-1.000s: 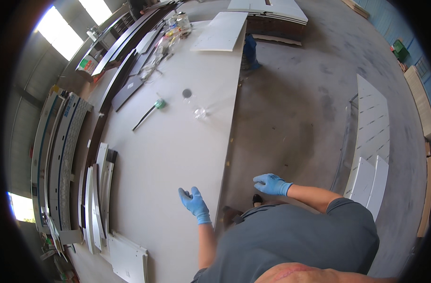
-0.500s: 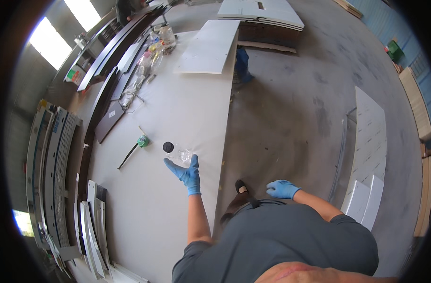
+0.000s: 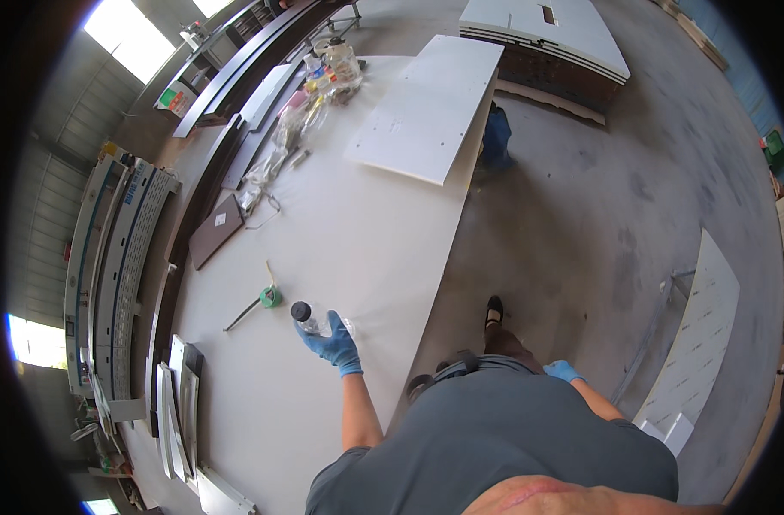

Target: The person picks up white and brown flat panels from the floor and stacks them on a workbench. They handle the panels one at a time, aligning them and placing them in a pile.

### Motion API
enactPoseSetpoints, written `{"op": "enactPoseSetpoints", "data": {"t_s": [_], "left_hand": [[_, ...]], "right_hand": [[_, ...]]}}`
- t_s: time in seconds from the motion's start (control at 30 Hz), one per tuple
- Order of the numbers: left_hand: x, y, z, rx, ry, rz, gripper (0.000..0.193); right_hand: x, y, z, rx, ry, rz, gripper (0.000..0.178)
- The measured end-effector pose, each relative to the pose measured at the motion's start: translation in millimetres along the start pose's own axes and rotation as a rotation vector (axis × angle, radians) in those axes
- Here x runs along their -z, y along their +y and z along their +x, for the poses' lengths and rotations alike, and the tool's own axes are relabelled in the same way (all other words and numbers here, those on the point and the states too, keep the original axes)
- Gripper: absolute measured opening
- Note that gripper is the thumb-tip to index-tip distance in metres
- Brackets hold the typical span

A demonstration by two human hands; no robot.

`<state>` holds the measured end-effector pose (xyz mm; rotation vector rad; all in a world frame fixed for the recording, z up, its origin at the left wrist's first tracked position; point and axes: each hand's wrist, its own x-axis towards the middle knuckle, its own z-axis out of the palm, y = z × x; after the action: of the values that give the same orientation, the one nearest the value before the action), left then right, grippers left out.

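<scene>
My left hand (image 3: 333,347), in a blue glove, is closed around a small clear bottle (image 3: 318,320) with a black cap. The bottle is over the pale tabletop (image 3: 375,232); whether it still touches the surface is hard to tell. Left of it lies a small round green tape measure (image 3: 270,297) with a dark strap trailing from it. My right hand (image 3: 564,371), also blue-gloved, hangs low by my side, away from the table. My body partly covers it and its fingers do not show clearly.
A white panel (image 3: 430,107) overhangs the table's far right edge. Bags and bottles (image 3: 340,64) clutter the far left side, near a brown board (image 3: 217,230). White strips (image 3: 181,403) lie at the near left. Stacked panels (image 3: 546,43) stand beyond; a leaning sheet (image 3: 696,335) is right.
My left hand has closed around the bottle, having been open beside it. My right hand has dropped back, partly behind my body. The view has turned and I have shifted position.
</scene>
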<state>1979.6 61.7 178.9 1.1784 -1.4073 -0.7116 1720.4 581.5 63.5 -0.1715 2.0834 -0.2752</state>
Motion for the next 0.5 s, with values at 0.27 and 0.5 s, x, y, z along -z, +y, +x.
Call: {"op": "enactPoseSetpoints", "data": {"t_s": [0.27, 0.5], "left_hand": [[-172, 7, 67, 0.083, 0.186, -0.029, 0.077], [-270, -16, 157, 0.152, 0.257, 0.018, 0.081]], "right_hand": [[215, -94, 142, 0.117, 0.182, 0.038, 0.033], [354, -211, 212, 0.169, 0.213, -0.063, 0.04]]}}
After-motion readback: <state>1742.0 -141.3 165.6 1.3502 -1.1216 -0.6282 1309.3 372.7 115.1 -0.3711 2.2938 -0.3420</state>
